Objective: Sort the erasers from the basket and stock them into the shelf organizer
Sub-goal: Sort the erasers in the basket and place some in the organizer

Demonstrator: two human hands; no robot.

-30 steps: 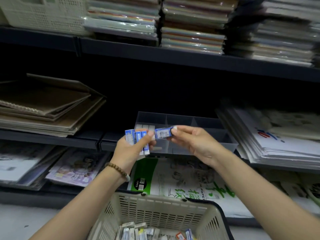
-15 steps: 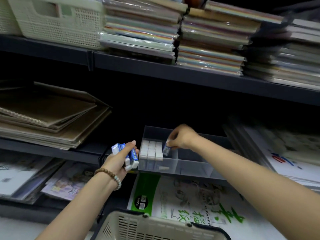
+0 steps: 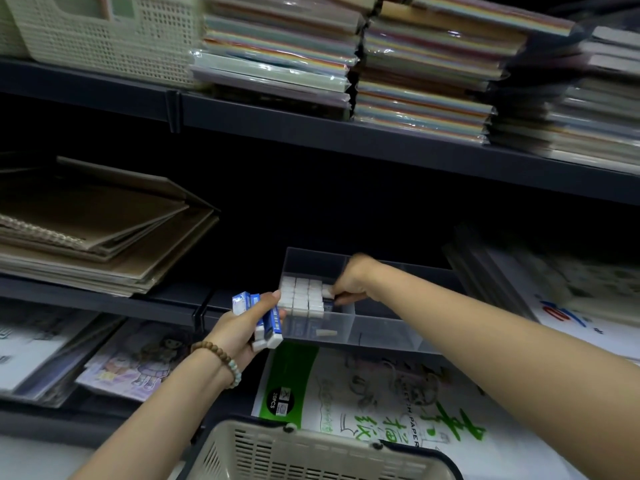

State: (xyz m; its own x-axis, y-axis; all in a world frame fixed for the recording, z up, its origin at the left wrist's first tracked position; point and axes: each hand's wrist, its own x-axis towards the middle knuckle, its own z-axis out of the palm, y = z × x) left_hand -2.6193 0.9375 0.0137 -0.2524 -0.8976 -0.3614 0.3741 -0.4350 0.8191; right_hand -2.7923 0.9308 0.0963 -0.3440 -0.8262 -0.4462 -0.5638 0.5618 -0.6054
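Observation:
A clear plastic organizer (image 3: 384, 327) sits on the middle shelf, and its left compartment is packed with upright erasers (image 3: 300, 295) showing white ends. My right hand (image 3: 351, 283) reaches into that compartment and pinches one eraser (image 3: 326, 291) at the right end of the rows. My left hand (image 3: 242, 327) hovers just left of the organizer and grips a few blue-sleeved erasers (image 3: 268, 318). The cream basket (image 3: 311, 452) shows only its rim at the bottom edge; its contents are hidden.
Brown sketchbooks (image 3: 93, 223) are stacked on the shelf to the left. Wrapped paper packs (image 3: 346, 60) and a cream crate (image 3: 104, 32) fill the shelf above. A green-and-white sketch paper pack (image 3: 381, 403) lies below the organizer, and more pads (image 3: 568, 292) lie at the right.
My right hand carried one blue-sleeved eraser from in front of my left hand into the organizer's left compartment. My left hand dropped lower, left of the organizer. The view tilted upward.

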